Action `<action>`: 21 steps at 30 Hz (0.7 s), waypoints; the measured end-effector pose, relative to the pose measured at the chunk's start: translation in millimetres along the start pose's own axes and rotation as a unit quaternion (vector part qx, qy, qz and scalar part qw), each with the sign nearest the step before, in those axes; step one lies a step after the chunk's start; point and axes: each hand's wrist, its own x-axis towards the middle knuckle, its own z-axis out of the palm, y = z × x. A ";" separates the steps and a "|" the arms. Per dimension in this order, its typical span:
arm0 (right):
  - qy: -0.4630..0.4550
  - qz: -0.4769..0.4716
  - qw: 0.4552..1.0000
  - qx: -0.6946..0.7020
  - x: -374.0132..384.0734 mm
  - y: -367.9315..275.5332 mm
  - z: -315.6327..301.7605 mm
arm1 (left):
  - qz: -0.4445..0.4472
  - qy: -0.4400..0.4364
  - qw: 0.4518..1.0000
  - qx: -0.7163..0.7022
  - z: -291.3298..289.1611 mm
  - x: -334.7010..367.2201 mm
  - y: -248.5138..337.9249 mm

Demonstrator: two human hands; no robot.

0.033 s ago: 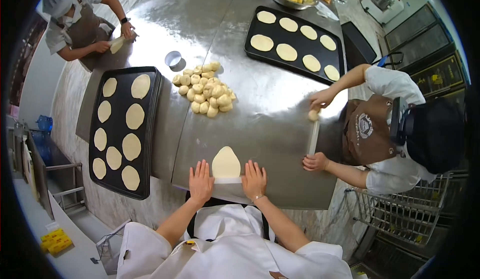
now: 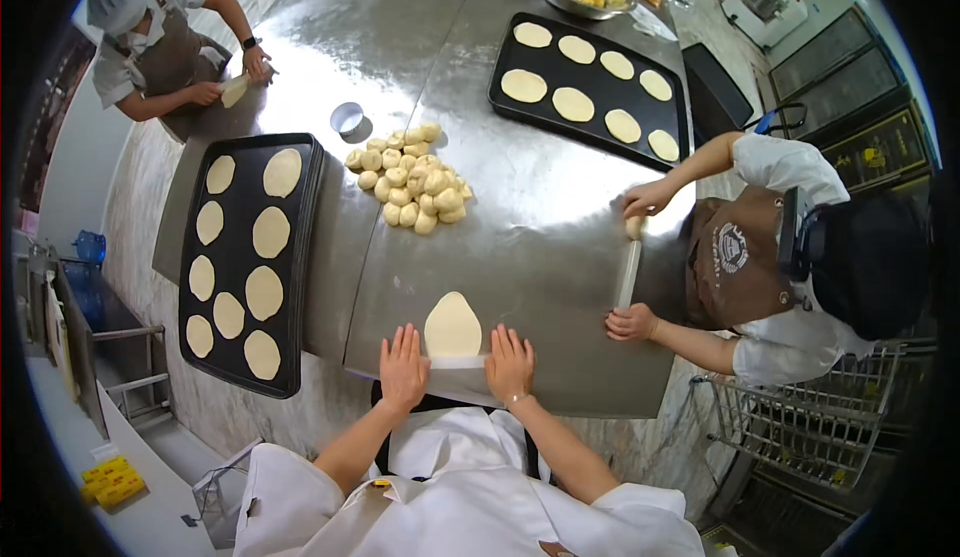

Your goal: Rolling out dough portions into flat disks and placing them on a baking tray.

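Observation:
In front of me a flat piece of pale dough [image 2: 453, 325], rounded with a pointed far end, lies on the steel table [image 2: 520, 287]. A short white rolling pin [image 2: 458, 363] lies crosswise over its near edge. My left hand [image 2: 404, 365] rests flat on the pin's left end, fingers stretched forward. On its right end lies my right hand [image 2: 510, 362], equally flat, with a thin bracelet at the wrist. Neither hand grips the pin. Beyond the dough is a heap of small dough balls [image 2: 415, 179], some stacked.
Dark baking trays [image 2: 240, 309] with dough rounds stand left; another tray [image 2: 600, 123] with rounds lies far right. A metal ring [image 2: 347, 118] stands near the heap. Co-workers handle dough at right and far left. A steel bowl [image 2: 570, 5] of yellow filling stands at the back.
The right co-worker's upper hand and the dough ball beneath it have shifted very slightly. My hands, the rolling pin and the flat dough look practically unmoved.

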 end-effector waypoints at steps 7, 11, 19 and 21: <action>0.049 -0.025 0.998 0.020 -63.6 -4.4 2.1 | 0.026 -0.009 0.999 -0.026 6.6 -47.7 -1.4; -0.020 0.000 0.995 0.094 -75.5 2.1 18.0 | 0.052 -0.028 0.997 -0.047 -3.9 -65.6 -13.3; 0.109 0.028 0.993 -0.023 95.7 -11.6 -19.7 | 0.009 0.107 0.991 0.075 -10.9 96.6 -33.1; 0.143 0.023 0.989 -0.030 137.8 -3.5 -24.4 | 0.024 0.120 0.990 0.070 -21.8 141.2 -40.5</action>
